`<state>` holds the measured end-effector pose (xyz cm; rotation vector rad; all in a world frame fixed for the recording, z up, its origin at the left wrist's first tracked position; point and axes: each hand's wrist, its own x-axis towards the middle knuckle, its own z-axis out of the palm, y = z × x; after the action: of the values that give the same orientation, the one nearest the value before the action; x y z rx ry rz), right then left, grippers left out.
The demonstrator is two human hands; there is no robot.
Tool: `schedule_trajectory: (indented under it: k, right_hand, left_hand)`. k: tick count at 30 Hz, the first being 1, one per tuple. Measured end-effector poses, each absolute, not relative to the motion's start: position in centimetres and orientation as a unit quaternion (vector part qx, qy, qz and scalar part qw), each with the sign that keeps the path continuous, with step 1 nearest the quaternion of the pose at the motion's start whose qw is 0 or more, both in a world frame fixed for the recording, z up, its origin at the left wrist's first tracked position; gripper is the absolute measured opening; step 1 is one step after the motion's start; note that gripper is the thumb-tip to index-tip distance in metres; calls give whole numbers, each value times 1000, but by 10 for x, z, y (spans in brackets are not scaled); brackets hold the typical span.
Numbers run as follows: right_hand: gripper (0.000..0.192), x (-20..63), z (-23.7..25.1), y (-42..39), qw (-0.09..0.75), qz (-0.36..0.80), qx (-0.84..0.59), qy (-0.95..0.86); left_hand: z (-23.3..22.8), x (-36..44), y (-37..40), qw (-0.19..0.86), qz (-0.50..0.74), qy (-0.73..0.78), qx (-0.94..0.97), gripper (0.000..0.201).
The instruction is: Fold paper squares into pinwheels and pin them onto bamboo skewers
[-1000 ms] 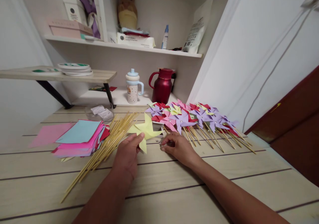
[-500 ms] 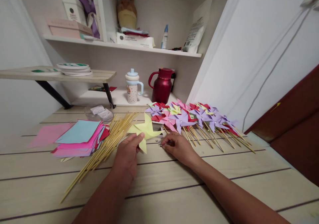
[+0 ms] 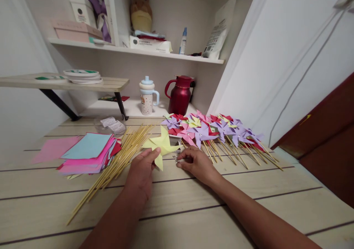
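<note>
The left hand [image 3: 142,171] pinches a yellow paper pinwheel [image 3: 162,144] lying mid-worktop [image 3: 193,204], right of the bamboo sticks [image 3: 116,164]. The right hand [image 3: 196,162] pinches a small pin [image 3: 177,161] just beside it.

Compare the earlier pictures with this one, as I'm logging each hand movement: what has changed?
Almost nothing. The right hand has barely shifted, its fingertips still at a small shiny piece on the table beside the yellow pinwheel. The left hand still pinches that pinwheel's lower edge. The bamboo sticks, paper stack and finished pinwheels lie as before.
</note>
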<state>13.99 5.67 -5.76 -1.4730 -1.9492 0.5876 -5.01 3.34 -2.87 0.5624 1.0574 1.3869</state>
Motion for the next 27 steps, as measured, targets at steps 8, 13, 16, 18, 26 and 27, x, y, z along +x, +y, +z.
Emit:
schedule_trajectory:
  k: [8, 13, 16, 18, 26, 27]
  right_hand:
    - [8, 137, -60, 56, 318, 227, -545, -742]
    - [9, 137, -61, 57, 321, 235, -536, -745]
    - [9, 138, -60, 58, 323, 240, -530, -747]
    - [10, 139, -60, 58, 324, 243, -524, -749]
    - [12, 144, -58, 60, 315, 254, -510, -759]
    - [12, 144, -58, 61, 314, 254, -510, -759]
  left_hand:
    - [-27, -49, 32, 607, 601, 460, 244, 26]
    - [-27, -49, 32, 605, 600, 462, 246, 23]
    - [-29, -50, 33, 603, 600, 466, 244, 22]
    - [-29, -50, 33, 604, 599, 465, 245, 23]
    - [-26, -49, 32, 608, 601, 452, 252, 23]
    - [-26, -49, 32, 608, 601, 452, 253, 23]
